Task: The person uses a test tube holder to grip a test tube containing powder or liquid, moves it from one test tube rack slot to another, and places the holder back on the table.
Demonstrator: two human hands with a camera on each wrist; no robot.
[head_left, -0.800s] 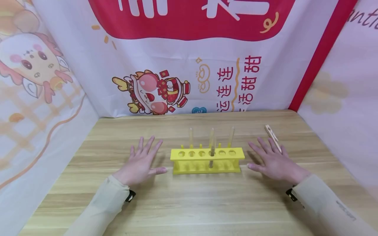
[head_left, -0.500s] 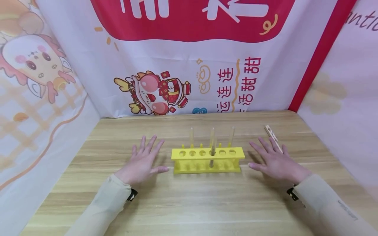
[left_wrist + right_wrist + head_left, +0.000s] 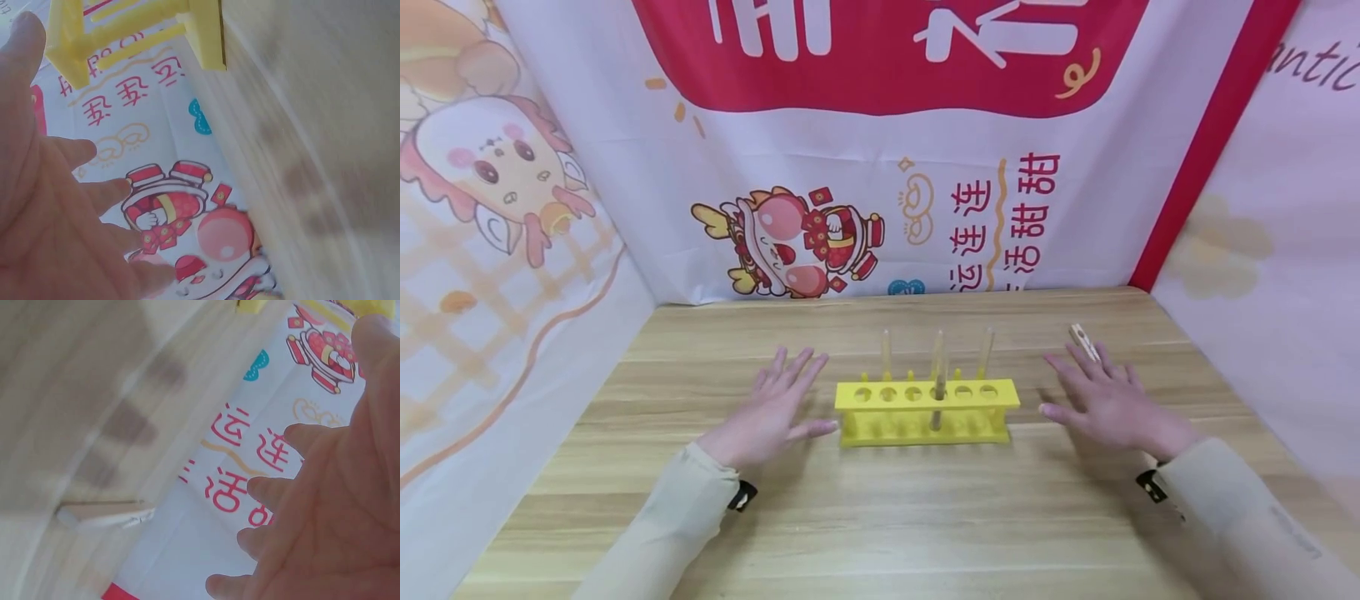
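A yellow test tube rack stands mid-table. One glass test tube is upright in a hole of its top bar, and three more stand along the back, such as the left one. My left hand is spread palm down left of the rack, its thumb pointing at the rack's end; the left wrist view has the rack at its top edge. To the right, my right hand is spread too, holding nothing. Just beyond its fingers lies a wooden clip, partly hidden in the head view but whole in the right wrist view.
The wood-grain table ends at a white printed cloth hanging behind it. More printed cloth stands along the left side and right side.
My left hand has moved slightly right, nearer the rack. My right hand has shifted a little to the right and now covers more of the clip. The rack and tubes stay in place.
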